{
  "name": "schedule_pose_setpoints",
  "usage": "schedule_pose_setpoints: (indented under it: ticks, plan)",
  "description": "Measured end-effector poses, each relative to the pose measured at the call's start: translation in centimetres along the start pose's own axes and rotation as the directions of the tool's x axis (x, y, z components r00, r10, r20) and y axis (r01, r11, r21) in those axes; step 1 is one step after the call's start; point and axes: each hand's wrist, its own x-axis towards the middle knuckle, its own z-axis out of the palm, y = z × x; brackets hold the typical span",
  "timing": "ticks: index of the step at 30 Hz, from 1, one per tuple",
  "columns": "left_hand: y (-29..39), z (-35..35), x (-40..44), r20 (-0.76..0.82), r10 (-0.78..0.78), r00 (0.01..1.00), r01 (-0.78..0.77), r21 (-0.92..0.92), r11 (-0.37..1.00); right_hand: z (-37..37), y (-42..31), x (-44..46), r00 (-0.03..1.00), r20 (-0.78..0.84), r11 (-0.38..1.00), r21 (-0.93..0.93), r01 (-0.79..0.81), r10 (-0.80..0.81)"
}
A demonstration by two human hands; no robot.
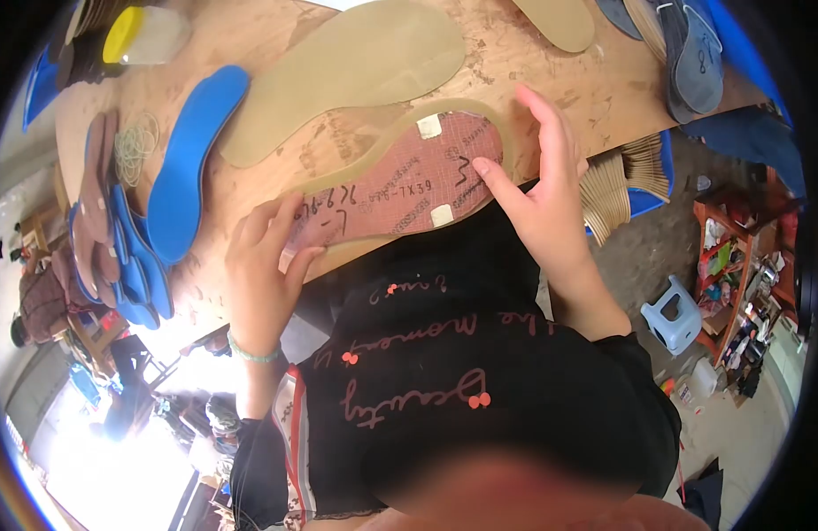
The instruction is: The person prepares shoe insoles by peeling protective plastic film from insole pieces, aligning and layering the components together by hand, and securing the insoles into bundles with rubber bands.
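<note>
A reddish sole-shaped template (396, 190) with handwritten black marks and two pale tape patches lies over a tan insole (500, 119), whose rim shows around its wider end. My left hand (263, 261) grips the narrow end at the left, fingers on one edge and thumb on the other. At the wide end, my right hand (551, 181) has its thumb on the template's surface and its fingers spread apart beyond the edge. Larger tan insoles (365, 57) lie flat just behind.
Left on the wooden table (196, 292) are a blue insole (192, 168), stacked blue and brown insoles (130, 257), rubber bands (136, 146) and a yellow-lidded jar (148, 35). Grey insoles (697, 71) lie far right. A blue crate (664, 168) of tan insoles and a stool (672, 314) stand below.
</note>
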Motion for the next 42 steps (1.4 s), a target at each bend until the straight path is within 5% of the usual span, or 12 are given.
schedule_pose_setpoints:
  ticks: [4, 8, 10, 12, 14, 19, 25, 28, 30, 32, 34, 42]
  plan:
    - [-0.2, -0.3, 0.2, 0.016, 0.059, 0.998, -0.060, 0.059, 0.996, -0.7, -0.3, 0.8, 0.998, 0.052, 0.994, -0.103, 0.033, -0.028]
    - [-0.9, -0.7, 0.3, 0.051, 0.104, 0.993, -0.107, 0.055, 0.993, -0.9, 2.7, -2.5, 0.996, -0.089, 0.944, 0.329, 0.003, 0.028]
    - [-1.3, -1.1, -0.4, 0.115, 0.092, 0.989, -0.096, 0.027, 0.995, -1.6, 3.7, -5.3, 0.976, 0.116, 0.838, 0.500, -0.218, 0.185]
    - [-1.1, -1.1, -1.2, 0.113, 0.102, 0.988, -0.100, -0.021, 0.995, -1.8, 3.9, -6.7, 0.808, 0.497, 0.636, 0.522, -0.569, 0.315]
    - [-0.8, -1.0, -1.7, 0.112, 0.103, 0.988, -0.097, -0.051, 0.994, 0.5, 3.2, -7.4, 0.756, 0.604, 0.409, 0.641, -0.649, 0.254]
    - [-0.2, -0.3, -3.1, 0.096, 0.075, 0.993, -0.069, -0.067, 0.995, 2.4, 2.0, -5.9, 0.638, 0.736, 0.172, 0.615, -0.770, 0.225]
    - [-2.3, -0.6, -5.1, 0.113, 0.149, 0.982, -0.137, -0.109, 0.985, 1.6, -1.3, -5.5, 0.679, 0.709, 0.188, 0.653, -0.734, 0.191]
    - [-1.3, -0.2, -3.8, -0.098, 0.019, 0.995, -0.065, -0.496, 0.866, 1.0, -2.9, -4.3, 0.766, 0.639, 0.333, 0.710, -0.620, 0.065]
    - [-0.3, -0.3, -2.6, -0.047, 0.037, 0.998, -0.059, -0.881, 0.469, 0.3, -4.2, -3.1, 0.783, 0.622, 0.426, 0.718, -0.551, -0.035]
    - [1.3, -0.9, -1.2, 0.039, 0.107, 0.993, 0.044, -0.998, -0.041, -0.7, -5.8, -1.8, 0.763, 0.637, 0.489, 0.702, -0.518, -0.107]
    - [1.7, -1.6, -0.8, 0.196, 0.082, 0.977, 0.197, -0.980, -0.007, -1.8, -7.4, -0.6, 0.754, 0.638, 0.516, 0.702, -0.491, -0.152]
    - [3.7, -1.1, 0.1, 0.007, 0.032, 0.999, 0.003, -0.992, 0.129, -2.9, -8.7, 3.5, 0.847, 0.513, 0.639, 0.700, -0.319, -0.138]
